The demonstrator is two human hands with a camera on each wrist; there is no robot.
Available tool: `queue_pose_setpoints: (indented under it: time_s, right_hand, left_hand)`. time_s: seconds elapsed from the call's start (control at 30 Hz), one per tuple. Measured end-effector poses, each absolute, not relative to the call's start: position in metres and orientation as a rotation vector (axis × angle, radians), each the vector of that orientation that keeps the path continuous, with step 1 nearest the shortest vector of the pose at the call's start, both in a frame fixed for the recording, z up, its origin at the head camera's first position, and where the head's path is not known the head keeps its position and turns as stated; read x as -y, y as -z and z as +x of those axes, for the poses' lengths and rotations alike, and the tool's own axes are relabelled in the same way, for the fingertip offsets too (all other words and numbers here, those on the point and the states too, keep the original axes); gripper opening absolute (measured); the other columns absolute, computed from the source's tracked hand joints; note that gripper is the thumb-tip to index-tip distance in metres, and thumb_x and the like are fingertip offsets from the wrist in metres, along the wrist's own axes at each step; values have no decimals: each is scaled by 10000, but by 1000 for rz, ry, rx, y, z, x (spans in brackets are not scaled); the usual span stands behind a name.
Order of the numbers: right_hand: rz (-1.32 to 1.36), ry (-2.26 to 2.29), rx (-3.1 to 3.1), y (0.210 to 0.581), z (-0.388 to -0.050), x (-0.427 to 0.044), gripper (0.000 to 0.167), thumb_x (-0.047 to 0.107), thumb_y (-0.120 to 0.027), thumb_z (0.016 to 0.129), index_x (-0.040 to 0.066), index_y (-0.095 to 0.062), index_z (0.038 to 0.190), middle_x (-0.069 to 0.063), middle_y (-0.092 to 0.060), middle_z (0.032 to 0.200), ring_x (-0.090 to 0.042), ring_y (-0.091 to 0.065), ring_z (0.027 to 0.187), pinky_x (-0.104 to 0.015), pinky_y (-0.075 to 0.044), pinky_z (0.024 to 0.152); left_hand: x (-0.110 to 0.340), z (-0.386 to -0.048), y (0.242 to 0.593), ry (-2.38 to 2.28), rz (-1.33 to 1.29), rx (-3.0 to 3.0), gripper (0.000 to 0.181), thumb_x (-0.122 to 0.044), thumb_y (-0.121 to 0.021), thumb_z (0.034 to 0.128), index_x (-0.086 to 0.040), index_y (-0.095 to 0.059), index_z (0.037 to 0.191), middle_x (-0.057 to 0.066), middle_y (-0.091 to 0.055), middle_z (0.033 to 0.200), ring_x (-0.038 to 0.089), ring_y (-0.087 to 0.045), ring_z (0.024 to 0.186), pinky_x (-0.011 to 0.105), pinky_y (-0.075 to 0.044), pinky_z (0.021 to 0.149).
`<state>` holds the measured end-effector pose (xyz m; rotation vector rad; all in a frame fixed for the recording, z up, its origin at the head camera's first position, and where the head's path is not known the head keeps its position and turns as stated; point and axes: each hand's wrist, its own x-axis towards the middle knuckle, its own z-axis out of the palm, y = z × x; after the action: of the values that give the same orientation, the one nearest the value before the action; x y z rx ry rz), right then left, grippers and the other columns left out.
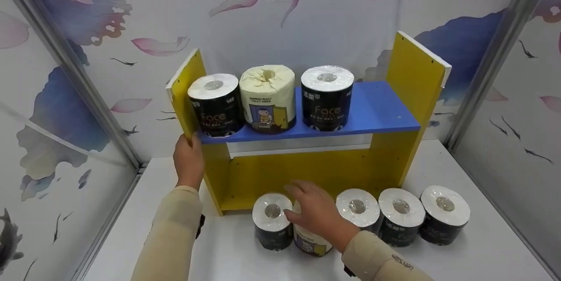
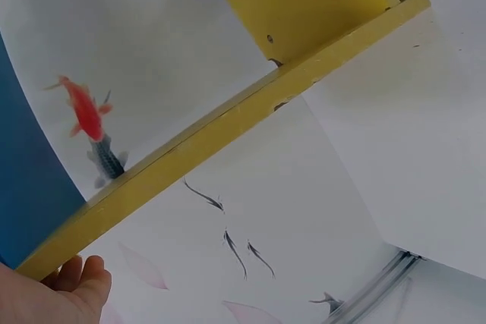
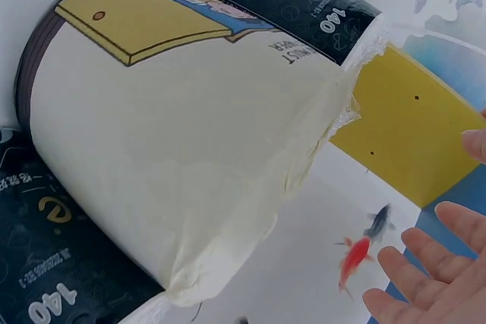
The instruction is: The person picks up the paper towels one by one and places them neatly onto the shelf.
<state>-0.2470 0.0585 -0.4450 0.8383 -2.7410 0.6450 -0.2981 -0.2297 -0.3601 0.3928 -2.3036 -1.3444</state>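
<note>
My left hand (image 1: 189, 161) grips the left side panel (image 1: 189, 92) of a yellow and blue shelf unit; in the left wrist view, the hand (image 2: 64, 294) has its fingers curled at the panel's edge (image 2: 175, 153). Over the cream-wrapped roll (image 1: 312, 241) in the front row is my right hand (image 1: 320, 213), partly hiding it. In the right wrist view, that hand (image 3: 440, 271) has its fingers spread, apart from the cream roll (image 3: 167, 127). The blue board (image 1: 381, 105) bears a black-wrapped roll (image 1: 217, 108), a cream roll (image 1: 268, 101) and another black-wrapped roll (image 1: 327, 101).
Also in the front row on the white table (image 1: 232, 254) are black-wrapped rolls: one (image 1: 274, 232) left of the cream roll, and three (image 1: 357, 208) (image 1: 399, 224) (image 1: 442, 224) to its right. A yellow lower board (image 1: 298, 169) stands behind them. Printed panels (image 1: 307, 18) enclose the table.
</note>
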Motion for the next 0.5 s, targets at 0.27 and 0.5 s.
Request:
queue_pose_setpoints:
  time_s: [0.27, 0.5]
  right_hand:
    - [811, -647, 2834, 446, -251, -48, 554, 388, -692, 866, 132, -562, 1339, -102, -503, 1393, -303, -472, 1279, -473, -416, 1012]
    - [794, -717, 2903, 447, -255, -40, 544, 378, -695, 870, 119, -565, 1330, -122, -477, 1411, -327, -449, 1296, -499, -399, 1024]
  left_hand:
    - [229, -298, 360, 1418, 406, 2262, 397, -302, -323, 1048, 26, -469, 1217, 156, -505, 1041, 273, -462, 948, 400, -386, 849]
    - [228, -300, 359, 1432, 442, 2243, 331, -280, -349, 1040, 12, -478, 1128, 140, -488, 994, 263, -458, 935, 386, -378, 823]
